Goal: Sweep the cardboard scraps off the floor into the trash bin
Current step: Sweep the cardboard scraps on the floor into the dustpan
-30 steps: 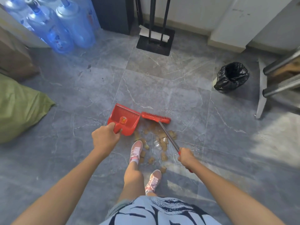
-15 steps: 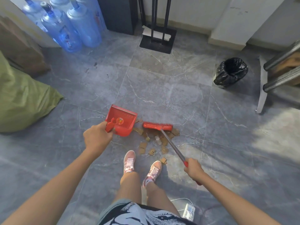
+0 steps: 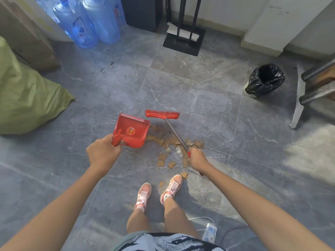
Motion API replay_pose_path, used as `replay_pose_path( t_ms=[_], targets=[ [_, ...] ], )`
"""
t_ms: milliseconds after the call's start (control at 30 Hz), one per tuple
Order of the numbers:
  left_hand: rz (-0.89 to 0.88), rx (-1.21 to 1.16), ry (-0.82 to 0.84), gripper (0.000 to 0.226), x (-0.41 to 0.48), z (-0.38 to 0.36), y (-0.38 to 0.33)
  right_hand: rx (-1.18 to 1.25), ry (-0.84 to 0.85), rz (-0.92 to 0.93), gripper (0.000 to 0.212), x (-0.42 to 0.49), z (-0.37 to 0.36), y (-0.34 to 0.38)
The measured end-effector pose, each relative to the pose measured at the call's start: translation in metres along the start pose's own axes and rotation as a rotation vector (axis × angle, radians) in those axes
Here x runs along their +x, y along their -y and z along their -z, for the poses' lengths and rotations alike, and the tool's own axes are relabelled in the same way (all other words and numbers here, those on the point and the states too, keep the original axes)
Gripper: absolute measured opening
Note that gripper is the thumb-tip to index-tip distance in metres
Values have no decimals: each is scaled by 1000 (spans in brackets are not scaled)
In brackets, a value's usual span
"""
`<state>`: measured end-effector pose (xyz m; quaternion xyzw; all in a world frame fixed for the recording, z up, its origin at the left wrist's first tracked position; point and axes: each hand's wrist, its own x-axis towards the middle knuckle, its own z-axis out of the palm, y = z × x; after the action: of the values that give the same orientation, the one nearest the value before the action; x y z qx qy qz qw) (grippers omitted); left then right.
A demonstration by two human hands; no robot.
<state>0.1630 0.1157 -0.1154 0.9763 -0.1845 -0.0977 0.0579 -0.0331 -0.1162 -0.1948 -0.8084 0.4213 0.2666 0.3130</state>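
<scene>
Several brown cardboard scraps [image 3: 164, 157] lie scattered on the grey tile floor just ahead of my feet. My left hand [image 3: 102, 153] grips the handle of a red dustpan [image 3: 131, 131], which is tilted at the left edge of the pile. My right hand [image 3: 196, 158] holds the metal handle of a red broom [image 3: 162, 114]; its head is beyond the scraps, at the far side of the pile. A trash bin lined with a black bag [image 3: 264, 79] stands open at the far right, well away from the pile.
A green sack [image 3: 27, 98] lies at the left. Blue water jugs [image 3: 87, 22] stand at the back left, a black stand base [image 3: 184, 43] at the back centre. A metal frame [image 3: 308, 87] is at the right. A white power strip with cable [image 3: 209, 231] lies behind my feet.
The broom head has moved away from me, past the scraps. The dustpan has tilted up slightly beside the pile. My feet have stepped back from the scraps.
</scene>
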Motion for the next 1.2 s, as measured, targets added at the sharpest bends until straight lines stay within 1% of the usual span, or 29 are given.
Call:
replay_pose_path(
  t_ms=[67,167,300,400,500,733,867,900,967,1033,1067,1167,1200],
  targets=[
    [16,-5,8,37,-2,-1,11,-23,19,2,25,13,-9,22],
    [34,4,23,36,-3,-4,26,-49,51,-15,28,27,-24,49],
    [35,21,57,34,-3,-11,47,-116,93,-53,31,27,-46,59],
    [23,40,90,33,-6,-15,65,-241,83,-56,32,10,-63,44],
    [12,51,121,32,-10,-15,80,-375,72,-55,36,-15,-75,9],
    [-40,1,139,30,-16,-7,106,-433,84,-123,40,-81,-91,-49],
    [-95,13,146,31,-18,-6,105,-374,92,-170,43,-105,-87,-59],
    [-107,13,151,31,-19,-6,104,-338,107,-187,40,-109,-86,-62],
    [-130,14,157,31,-21,-4,101,-231,115,-195,27,-119,-83,-67],
    [-151,19,157,33,-22,-1,97,-135,92,-149,16,-127,-83,-74],
    [-160,20,151,33,-22,0,95,-95,80,-130,14,-131,-82,-76],
    [-171,32,144,33,-22,5,88,66,38,-159,19,-141,-71,-83],
    [-174,38,143,33,-23,6,85,118,18,-190,28,-142,-66,-86]
  ],
)
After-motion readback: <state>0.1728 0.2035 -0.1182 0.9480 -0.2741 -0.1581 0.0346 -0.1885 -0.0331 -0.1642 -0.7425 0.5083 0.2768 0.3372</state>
